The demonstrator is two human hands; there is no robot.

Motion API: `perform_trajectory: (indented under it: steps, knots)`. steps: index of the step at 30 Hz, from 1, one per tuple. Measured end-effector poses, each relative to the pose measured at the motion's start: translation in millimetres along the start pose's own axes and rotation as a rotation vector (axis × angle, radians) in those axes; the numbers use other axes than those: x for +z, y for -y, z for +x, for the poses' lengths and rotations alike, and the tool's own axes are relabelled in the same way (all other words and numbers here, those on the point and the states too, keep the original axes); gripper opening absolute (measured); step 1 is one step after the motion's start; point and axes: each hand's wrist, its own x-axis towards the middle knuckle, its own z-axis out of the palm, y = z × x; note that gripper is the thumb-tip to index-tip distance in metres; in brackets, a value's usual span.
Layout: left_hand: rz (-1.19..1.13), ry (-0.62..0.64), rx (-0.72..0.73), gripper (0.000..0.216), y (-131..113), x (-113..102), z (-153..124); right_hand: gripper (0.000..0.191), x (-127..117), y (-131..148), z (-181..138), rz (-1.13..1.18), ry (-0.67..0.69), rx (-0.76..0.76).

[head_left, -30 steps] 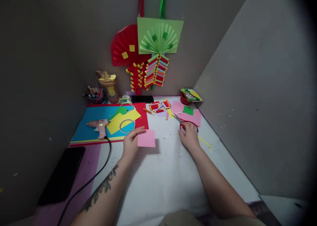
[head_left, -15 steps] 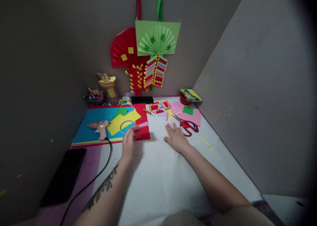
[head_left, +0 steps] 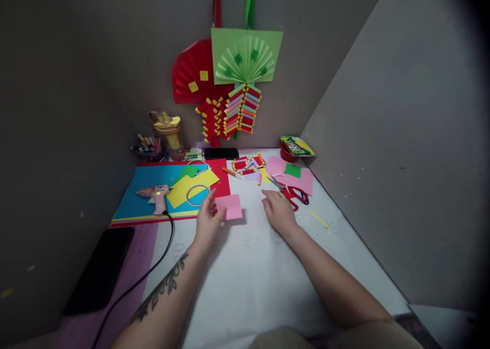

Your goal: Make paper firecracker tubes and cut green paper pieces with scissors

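Note:
A small pink square of paper [head_left: 230,207] is pinched at its left edge between the thumb and fingers of my left hand [head_left: 209,217], raised a little over the table. My right hand [head_left: 278,210] rests on the white cover with its fingers curled in; whatever they hold, if anything, is hidden. Just beyond it lie red-handled scissors [head_left: 293,193], blades pointing to the upper left. Two pale rings, the nearer one [head_left: 187,196] close to my left hand, lie on coloured sheets with a yellow paper [head_left: 179,192].
A pink glue gun [head_left: 160,201] with a black cord lies on the blue sheet [head_left: 130,198]. Rolled paper firecrackers [head_left: 241,164], an orange marker [head_left: 230,172] and a larger pink sheet [head_left: 306,181] lie farther back. A black phone [head_left: 101,267] is at left. Paper fan decorations [head_left: 247,58] hang on the wall.
My left hand has moved slightly right and turned, so the pink square now faces up in full view. My right hand's outstretched fingers have curled in.

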Motion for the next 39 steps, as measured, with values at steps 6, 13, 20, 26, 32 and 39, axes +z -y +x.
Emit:
perform_trajectory:
  steps: [6,13,20,26,32,39]
  knots:
    - [0.132,0.174,-0.01,0.067,3,13,-15,0.036,15,42,-9,0.714,0.171,0.07]
    - [0.325,0.213,0.073,0.042,15,6,-9,0.016,23,9,4,0.656,-0.032,0.333]
    - [0.8,0.445,0.424,0.029,7,4,-15,0.028,25,-7,5,0.557,-0.026,0.426]
    - [1.002,0.608,0.585,0.033,5,9,-21,0.026,13,0,-5,0.307,0.179,0.27]
    - [1.081,0.645,0.572,0.03,4,8,-23,0.02,8,4,-5,0.316,0.162,0.262]
    - [1.068,0.601,0.552,0.026,1,7,-22,0.007,11,4,-3,0.189,0.165,0.26]
